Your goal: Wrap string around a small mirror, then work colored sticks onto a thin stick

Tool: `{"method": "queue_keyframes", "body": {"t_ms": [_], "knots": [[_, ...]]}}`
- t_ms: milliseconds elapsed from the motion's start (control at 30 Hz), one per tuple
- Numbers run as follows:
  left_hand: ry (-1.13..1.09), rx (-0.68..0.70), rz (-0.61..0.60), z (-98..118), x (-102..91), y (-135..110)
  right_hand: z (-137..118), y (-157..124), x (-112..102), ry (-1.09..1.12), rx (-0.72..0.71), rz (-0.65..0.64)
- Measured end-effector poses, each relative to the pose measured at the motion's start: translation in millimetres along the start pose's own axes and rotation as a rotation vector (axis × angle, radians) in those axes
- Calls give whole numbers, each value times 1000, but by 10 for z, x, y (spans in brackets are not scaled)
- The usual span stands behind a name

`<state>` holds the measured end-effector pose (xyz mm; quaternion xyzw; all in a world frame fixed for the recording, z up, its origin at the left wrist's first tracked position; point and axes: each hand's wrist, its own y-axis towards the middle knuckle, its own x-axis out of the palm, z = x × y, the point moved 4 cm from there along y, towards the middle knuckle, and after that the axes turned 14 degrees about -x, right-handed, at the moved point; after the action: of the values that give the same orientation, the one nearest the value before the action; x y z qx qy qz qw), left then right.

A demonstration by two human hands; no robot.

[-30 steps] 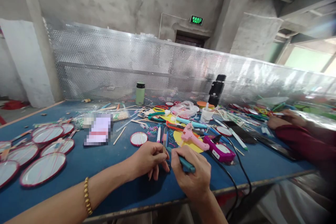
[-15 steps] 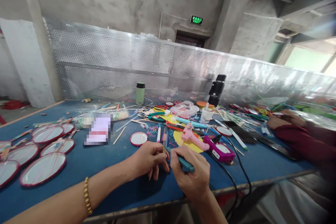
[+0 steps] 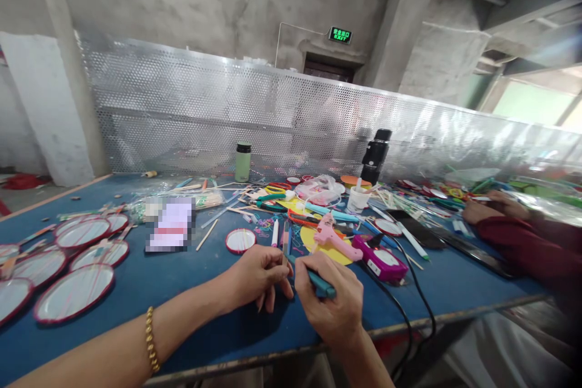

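My left hand [image 3: 260, 277] pinches a narrow flat craft stick [image 3: 285, 242] between thumb and fingers, just above the blue tabletop. The stick points away from me, and its lower end is hidden by the fingers. In my right hand [image 3: 334, 300] is a teal marker [image 3: 323, 285], gripped like a pen, with its tip close to the stick. Whether the tip touches the stick I cannot tell. A small round white disc with a red rim [image 3: 240, 240] lies beyond my left hand. Past my right hand rest a pink glue gun [image 3: 334, 239] and a purple box [image 3: 384, 259].
Several red-rimmed white discs [image 3: 75, 294] lie at left, near a phone [image 3: 171, 224]. A green bottle [image 3: 243, 162] and a white cup [image 3: 358, 199] stand behind scattered sticks and pens. Black cables [image 3: 411, 260] hang over the front edge. Another person's sleeve [image 3: 513, 242] is at right.
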<state>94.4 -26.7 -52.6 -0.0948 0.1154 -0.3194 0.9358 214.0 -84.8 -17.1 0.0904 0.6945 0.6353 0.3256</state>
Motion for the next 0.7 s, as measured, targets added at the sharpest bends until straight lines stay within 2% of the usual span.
{"method": "queue_keyframes", "body": {"t_ms": [167, 700], "knots": [[-12, -12, -9, 21, 7, -13, -12, 3, -29, -22, 1, 36], [-11, -9, -16, 16, 0, -13, -17, 15, -36, -24, 9, 35]]}}
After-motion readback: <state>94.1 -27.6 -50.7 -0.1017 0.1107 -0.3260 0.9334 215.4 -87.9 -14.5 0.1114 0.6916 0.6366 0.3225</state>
